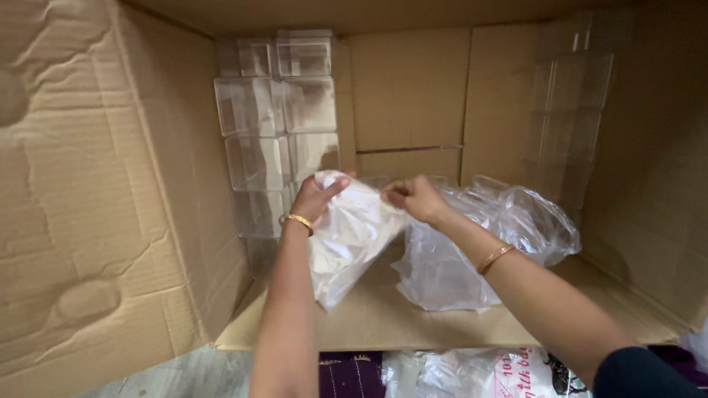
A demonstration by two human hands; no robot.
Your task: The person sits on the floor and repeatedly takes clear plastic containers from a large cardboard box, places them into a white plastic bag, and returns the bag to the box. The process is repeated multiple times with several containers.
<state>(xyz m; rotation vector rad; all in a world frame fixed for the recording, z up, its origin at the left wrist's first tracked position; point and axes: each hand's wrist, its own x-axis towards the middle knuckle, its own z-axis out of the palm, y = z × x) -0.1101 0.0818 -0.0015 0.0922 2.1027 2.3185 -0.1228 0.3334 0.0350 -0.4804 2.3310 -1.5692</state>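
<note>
Inside a cardboard box (96,221), the left hand (316,197) and right hand (417,197) each pinch a clear plastic bag (354,236) (apparently its mouth), beside stacked clear containers (276,133).

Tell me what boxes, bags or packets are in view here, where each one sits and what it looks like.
Cardboard box: large, brown, open, creased left wall, surrounds everything.
Clear plastic boxes: square, see-through, stacked at back left.
More clear boxes: faint stack against right wall.
Clear plastic bag: crinkled, held by both hands, left hand, right hand.
Printed packet: white with red print, bottom edge, outside the box.
</note>
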